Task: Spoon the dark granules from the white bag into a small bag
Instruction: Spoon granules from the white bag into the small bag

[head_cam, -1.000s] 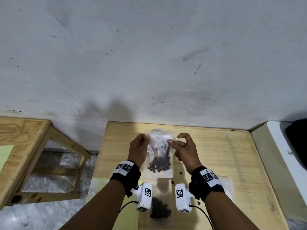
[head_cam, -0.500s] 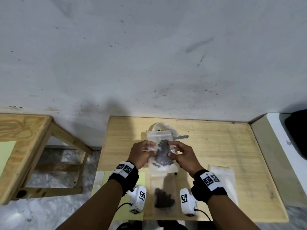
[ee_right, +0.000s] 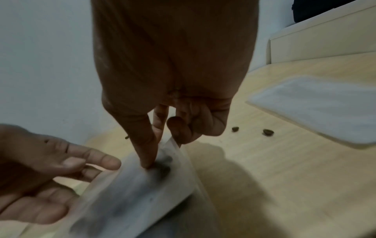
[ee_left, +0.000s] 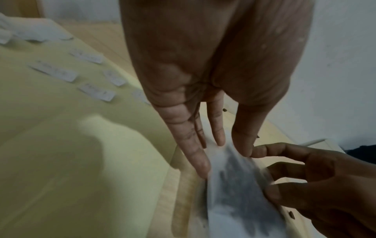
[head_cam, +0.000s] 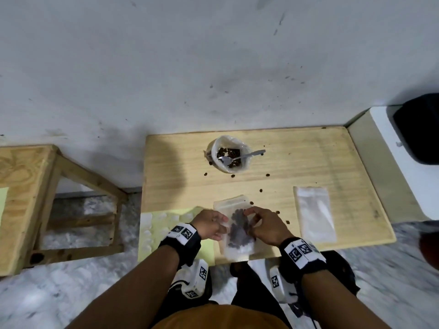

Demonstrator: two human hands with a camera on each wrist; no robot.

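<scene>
A small clear bag (head_cam: 237, 233) with dark granules inside lies tilted over the table's near edge, blurred. My left hand (head_cam: 222, 224) pinches its left edge between thumb and straight fingers (ee_left: 195, 157). My right hand (head_cam: 249, 219) pinches the right edge, index finger (ee_right: 148, 157) pressed onto the bag (ee_right: 132, 185). At the table's back stands the white bag (head_cam: 215, 148), open, with dark granules (head_cam: 229, 153) and a metal spoon (head_cam: 247, 156) lying in it.
An empty clear bag (head_cam: 314, 214) lies flat to the right. Loose granules (head_cam: 260, 190) dot the wooden table (head_cam: 308, 162). A yellow sheet (head_cam: 156, 233) with white labels covers the front left corner. A wooden frame (head_cam: 23, 186) stands left, white furniture (head_cam: 384, 162) right.
Both hands have brought the small bag down from in front of the wall to the table's near edge. The head view has tipped down, so the white bag and spoon show.
</scene>
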